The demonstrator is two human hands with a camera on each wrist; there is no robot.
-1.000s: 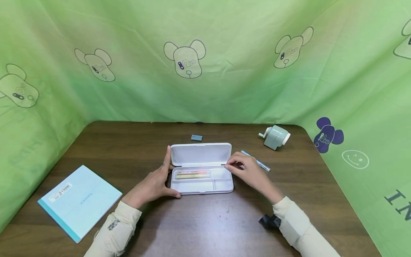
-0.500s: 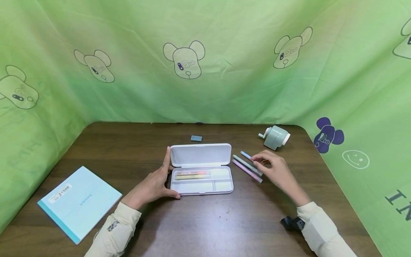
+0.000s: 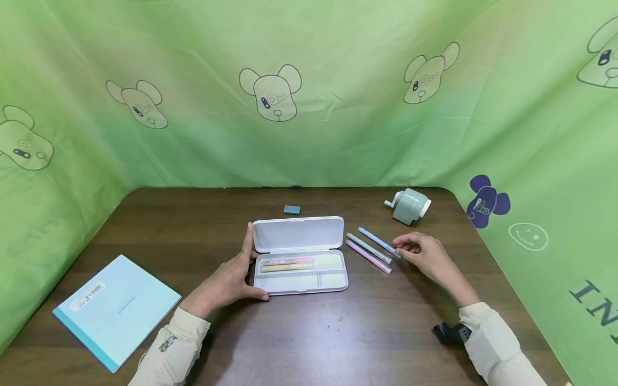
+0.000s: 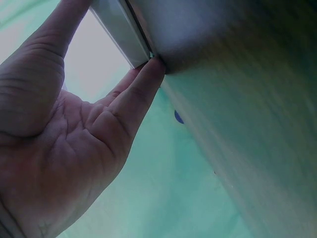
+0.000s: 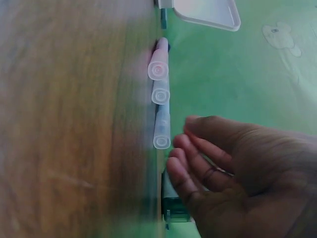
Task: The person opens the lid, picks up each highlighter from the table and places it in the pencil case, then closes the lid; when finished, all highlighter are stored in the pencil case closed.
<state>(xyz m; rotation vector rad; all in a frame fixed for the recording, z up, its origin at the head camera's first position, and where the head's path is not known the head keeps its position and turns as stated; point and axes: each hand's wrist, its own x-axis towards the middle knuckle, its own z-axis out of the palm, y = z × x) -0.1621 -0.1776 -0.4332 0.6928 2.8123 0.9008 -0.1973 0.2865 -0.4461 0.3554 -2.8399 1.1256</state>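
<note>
A white pencil case [image 3: 277, 286] lies with its lid up in the middle of the table. My left hand [image 3: 224, 284] rests against its left end, thumb at the front edge and index finger straight along the lid's side. Inside are slim pink and yellowish sticks in a clear sleeve [image 3: 288, 265]. To the right of the case, a pink pen [image 3: 368, 257], a green pen [image 3: 369, 247] and a blue pen [image 3: 378, 242] lie side by side. My right hand [image 3: 429, 260] is at the blue pen's near end, fingers loosely bent; the right wrist view shows a gap between fingertips and pen.
A blue eraser [image 3: 292, 209] lies behind the case. At the back right stands a grey-green crank sharpener [image 3: 409, 207]. A light blue notebook [image 3: 118, 311] lies at the left. Green cloth [image 3: 338, 145] hangs behind the table's far edge.
My right hand has moved from the case's right end rightward past the pens, uncovering the pink and green ones. The blue pen now lies in full view. The left hand keeps its place.
</note>
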